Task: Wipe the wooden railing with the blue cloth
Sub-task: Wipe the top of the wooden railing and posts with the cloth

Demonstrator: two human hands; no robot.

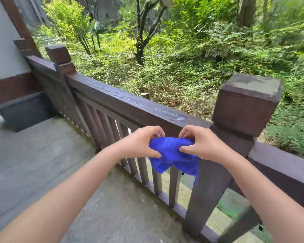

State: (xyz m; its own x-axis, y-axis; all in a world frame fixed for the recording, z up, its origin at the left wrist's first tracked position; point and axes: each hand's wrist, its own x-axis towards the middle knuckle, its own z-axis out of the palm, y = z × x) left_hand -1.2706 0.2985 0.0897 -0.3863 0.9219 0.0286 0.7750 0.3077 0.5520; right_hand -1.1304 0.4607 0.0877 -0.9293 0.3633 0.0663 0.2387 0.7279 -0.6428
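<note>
Near right post (242, 109), in front of rail (130, 104): cloth (172, 155) bunched between left hand (140, 142) and right hand (202, 144), both pinched on top edge. Fold into flat pad, lay on wet streak, wipe leftward with firm pressure.

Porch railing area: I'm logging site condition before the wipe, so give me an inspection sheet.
Surface: wooden railing, dark brown, top rail shows pale wet-looking streaks.
Job's things: blue cloth, bunched, held in front of the rail, not touching its top.
Clutter: nothing seen.
Grippers: left hand and right hand both pinch the cloth.
Cables: nothing seen.
Surroundings: square post, stone floor, garden plants beyond.
</note>
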